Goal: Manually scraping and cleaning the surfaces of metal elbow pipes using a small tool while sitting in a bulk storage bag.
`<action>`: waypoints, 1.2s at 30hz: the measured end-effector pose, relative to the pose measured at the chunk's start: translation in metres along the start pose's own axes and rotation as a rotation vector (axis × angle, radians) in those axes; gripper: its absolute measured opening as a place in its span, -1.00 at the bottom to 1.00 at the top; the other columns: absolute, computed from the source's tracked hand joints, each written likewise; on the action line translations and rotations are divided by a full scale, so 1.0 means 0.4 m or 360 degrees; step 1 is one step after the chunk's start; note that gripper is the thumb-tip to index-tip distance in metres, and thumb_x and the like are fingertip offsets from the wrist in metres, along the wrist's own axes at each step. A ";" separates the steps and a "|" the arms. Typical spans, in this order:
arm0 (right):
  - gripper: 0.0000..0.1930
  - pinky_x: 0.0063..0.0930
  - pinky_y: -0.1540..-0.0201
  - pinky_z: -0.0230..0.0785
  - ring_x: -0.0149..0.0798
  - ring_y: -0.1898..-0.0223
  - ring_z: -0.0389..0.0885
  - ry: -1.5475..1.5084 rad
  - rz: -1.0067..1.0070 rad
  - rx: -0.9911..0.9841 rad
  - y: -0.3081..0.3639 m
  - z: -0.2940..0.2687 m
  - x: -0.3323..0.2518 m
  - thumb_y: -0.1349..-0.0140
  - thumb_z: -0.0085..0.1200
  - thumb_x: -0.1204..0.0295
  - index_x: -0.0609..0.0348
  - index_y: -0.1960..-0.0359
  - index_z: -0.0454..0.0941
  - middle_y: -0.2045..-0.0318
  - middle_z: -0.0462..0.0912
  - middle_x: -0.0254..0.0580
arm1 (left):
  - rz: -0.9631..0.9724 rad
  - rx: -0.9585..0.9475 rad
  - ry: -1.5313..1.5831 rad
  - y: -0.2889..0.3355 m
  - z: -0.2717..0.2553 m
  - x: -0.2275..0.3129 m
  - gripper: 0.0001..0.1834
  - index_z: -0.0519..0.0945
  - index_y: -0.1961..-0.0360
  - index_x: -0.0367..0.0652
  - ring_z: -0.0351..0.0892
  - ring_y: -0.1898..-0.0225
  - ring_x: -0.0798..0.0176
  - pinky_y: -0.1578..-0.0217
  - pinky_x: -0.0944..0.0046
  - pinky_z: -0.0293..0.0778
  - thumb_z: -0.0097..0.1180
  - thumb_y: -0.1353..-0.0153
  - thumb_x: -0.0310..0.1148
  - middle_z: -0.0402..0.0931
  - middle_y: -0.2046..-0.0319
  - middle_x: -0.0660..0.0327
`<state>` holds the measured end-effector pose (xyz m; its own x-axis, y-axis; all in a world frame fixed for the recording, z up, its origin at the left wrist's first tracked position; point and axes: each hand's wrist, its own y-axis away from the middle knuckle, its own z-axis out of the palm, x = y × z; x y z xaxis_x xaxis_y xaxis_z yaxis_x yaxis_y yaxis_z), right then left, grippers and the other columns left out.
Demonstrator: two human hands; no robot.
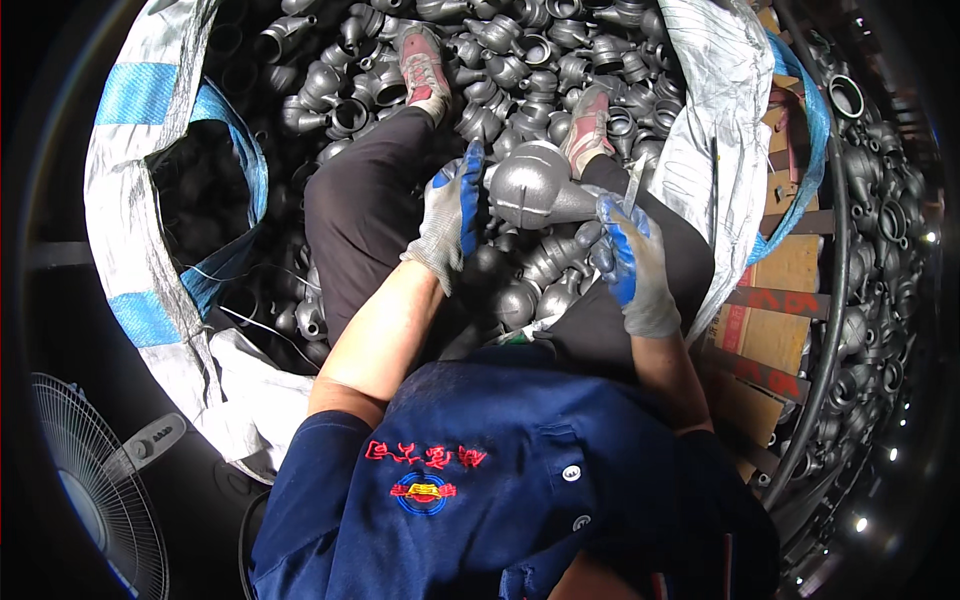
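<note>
One grey bulb [527, 188] lies sideways above the pile [505, 72], its thin neck pinched by the nearer right hand [634, 262], while the left hand [450, 215], also above the pile, is spread just beside its fat end.

Your left hand [450, 212], gloved, is held open just to the left of the grey casting [532, 188], its fingers extended and the palm side turned toward it. Your right hand [636, 265], also gloved, has its fingers closed at the casting's narrow neck. Your bare left forearm [385, 330] and right forearm [668, 375] are on the nearer side of the casting.
</note>
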<state>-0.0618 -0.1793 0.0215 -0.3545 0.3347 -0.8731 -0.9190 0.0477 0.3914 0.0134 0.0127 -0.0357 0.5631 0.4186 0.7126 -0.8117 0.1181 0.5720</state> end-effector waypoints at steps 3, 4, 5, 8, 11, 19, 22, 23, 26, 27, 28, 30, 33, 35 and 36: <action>-0.78 -0.74 0.65 0.14 -0.60 0.68 0.37 0.0082 -0.0019 0.0143 -0.010 -0.017 0.047 -0.31 -0.06 0.30 0.19 0.23 0.53 0.59 0.56 -0.31 | 0.0139 -0.0028 -0.0152 -0.008 -0.014 -0.005 -0.66 0.54 0.32 -0.10 0.46 0.63 0.45 0.67 0.42 0.35 0.00 -0.27 -0.03 0.52 0.53 0.31; -0.78 -0.74 0.65 0.14 -0.60 0.68 0.37 0.0083 -0.0017 0.0146 -0.014 -0.026 0.060 -0.31 -0.06 0.30 0.19 0.23 0.53 0.59 0.56 -0.31 | 0.0146 -0.0092 -0.0088 -0.008 -0.013 -0.006 -0.66 0.54 0.31 -0.11 0.47 0.60 0.44 0.64 0.43 0.37 -0.01 -0.27 -0.04 0.53 0.52 0.30; -0.76 -0.73 0.65 0.15 -0.59 0.68 0.38 0.0072 -0.0030 0.0172 -0.019 -0.037 0.070 -0.32 -0.07 0.27 0.19 0.26 0.53 0.60 0.55 -0.31 | 0.0152 -0.0156 -0.0023 -0.007 -0.012 -0.007 -0.67 0.54 0.29 -0.11 0.49 0.57 0.43 0.62 0.43 0.39 -0.02 -0.28 -0.05 0.53 0.50 0.29; -0.72 -0.71 0.64 0.16 -0.57 0.68 0.39 0.0113 -0.0127 0.0177 -0.024 -0.043 0.072 -0.33 -0.09 0.22 0.19 0.32 0.52 0.64 0.53 -0.30 | 0.0102 -0.0201 0.0091 0.026 0.017 0.016 -0.69 0.51 0.32 -0.13 0.38 0.64 0.51 0.67 0.48 0.32 -0.02 -0.30 -0.09 0.44 0.60 0.35; -0.68 -0.70 0.66 0.16 -0.54 0.70 0.38 0.0154 -0.0143 0.0193 -0.032 -0.039 0.051 -0.33 -0.09 0.19 0.20 0.38 0.49 0.67 0.51 -0.26 | 0.0043 -0.0366 0.0157 0.025 0.004 0.010 -0.69 0.53 0.27 -0.13 0.45 0.56 0.44 0.57 0.48 0.35 -0.12 -0.32 -0.12 0.50 0.51 0.32; -0.65 -0.70 0.77 0.04 -0.53 0.81 0.29 0.0011 -0.0199 0.0187 -0.020 -0.031 0.031 -0.34 -0.12 0.16 0.23 0.38 0.46 0.66 0.53 -0.13 | 0.0192 -0.0309 -0.0132 0.022 0.004 0.022 -0.76 0.49 0.37 -0.10 0.25 0.72 0.56 0.71 0.48 0.21 0.03 -0.28 -0.15 0.31 0.72 0.42; -0.71 -0.71 0.79 0.02 -0.56 0.82 0.26 0.0061 -0.0140 0.0287 -0.017 -0.009 0.021 -0.27 0.01 0.18 0.09 0.49 0.40 0.71 0.51 -0.21 | 0.0217 -0.0205 -0.0264 0.021 0.005 0.025 -0.74 0.50 0.44 -0.09 0.23 0.73 0.56 0.71 0.47 0.19 0.05 -0.27 -0.15 0.31 0.73 0.43; -0.73 -0.72 0.78 0.02 -0.57 0.81 0.26 0.0020 -0.0155 0.0264 -0.020 -0.007 0.023 -0.28 0.00 0.19 0.09 0.49 0.40 0.68 0.54 -0.19 | 0.0208 -0.0125 -0.0315 0.020 0.005 0.025 -0.72 0.50 0.47 -0.09 0.23 0.73 0.56 0.70 0.46 0.18 0.06 -0.27 -0.14 0.31 0.72 0.43; -0.75 -0.73 0.78 0.02 -0.59 0.79 0.25 -0.0028 -0.0156 0.0224 -0.027 -0.019 0.031 -0.29 -0.02 0.22 0.08 0.47 0.39 0.62 0.58 -0.17 | 0.0295 -0.0146 -0.0377 0.009 0.003 0.019 -0.70 0.50 0.48 -0.09 0.23 0.72 0.56 0.69 0.46 0.17 0.07 -0.26 -0.11 0.32 0.71 0.43; -0.77 -0.73 0.77 0.02 -0.60 0.78 0.25 -0.0036 -0.0139 0.0202 -0.028 -0.024 0.033 -0.29 -0.02 0.24 0.08 0.46 0.39 0.58 0.60 -0.17 | 0.0292 -0.0145 -0.0377 0.009 0.003 0.020 -0.70 0.50 0.48 -0.09 0.23 0.72 0.56 0.69 0.46 0.17 0.07 -0.26 -0.11 0.32 0.71 0.43; -0.77 -0.73 0.77 0.02 -0.60 0.78 0.25 -0.0036 -0.0136 0.0203 -0.029 -0.026 0.032 -0.29 -0.02 0.24 0.08 0.46 0.39 0.58 0.60 -0.17 | 0.0269 -0.0126 -0.0381 0.010 0.004 0.021 -0.70 0.51 0.46 -0.10 0.26 0.70 0.55 0.67 0.46 0.19 0.07 -0.26 -0.11 0.34 0.69 0.42; -0.77 -0.73 0.77 0.03 -0.62 0.76 0.25 -0.0062 -0.0034 0.0175 -0.028 -0.027 0.028 -0.29 -0.04 0.25 0.11 0.44 0.43 0.57 0.60 -0.19 | 0.0242 -0.0107 -0.0383 0.006 0.001 0.019 -0.70 0.52 0.45 -0.11 0.29 0.67 0.54 0.65 0.45 0.21 0.08 -0.25 -0.11 0.35 0.66 0.41; -0.75 -0.73 0.75 0.06 -0.62 0.75 0.27 -0.0044 -0.0006 0.0045 -0.024 -0.047 0.037 -0.29 -0.04 0.24 0.20 0.32 0.50 0.57 0.59 -0.22 | 0.0370 -0.0121 -0.0458 -0.013 -0.009 0.003 -0.70 0.53 0.41 -0.13 0.35 0.60 0.51 0.61 0.45 0.27 0.09 -0.24 -0.10 0.39 0.59 0.37; -0.73 -0.75 0.73 0.06 -0.61 0.72 0.29 0.0086 0.0032 0.0052 -0.028 -0.069 0.050 -0.30 -0.06 0.22 0.20 0.30 0.50 0.53 0.61 -0.17 | 0.0522 -0.0146 -0.0442 -0.023 -0.015 -0.007 -0.69 0.55 0.38 -0.16 0.38 0.53 0.50 0.56 0.45 0.33 0.09 -0.24 -0.10 0.42 0.53 0.35; -0.70 -0.76 0.70 0.06 -0.60 0.69 0.32 0.0214 0.0065 0.0065 -0.029 -0.070 0.049 -0.32 -0.09 0.20 0.20 0.28 0.50 0.50 0.63 -0.12 | 0.0517 -0.0148 -0.0442 -0.015 -0.010 -0.003 -0.69 0.55 0.38 -0.16 0.38 0.53 0.50 0.56 0.45 0.33 0.09 -0.24 -0.10 0.42 0.53 0.35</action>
<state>-0.0630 -0.1999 -0.0083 -0.4137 0.2083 -0.8863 -0.8966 0.0759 0.4363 0.0170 0.0149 -0.0416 0.2860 0.1910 0.9390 -0.9570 0.1059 0.2700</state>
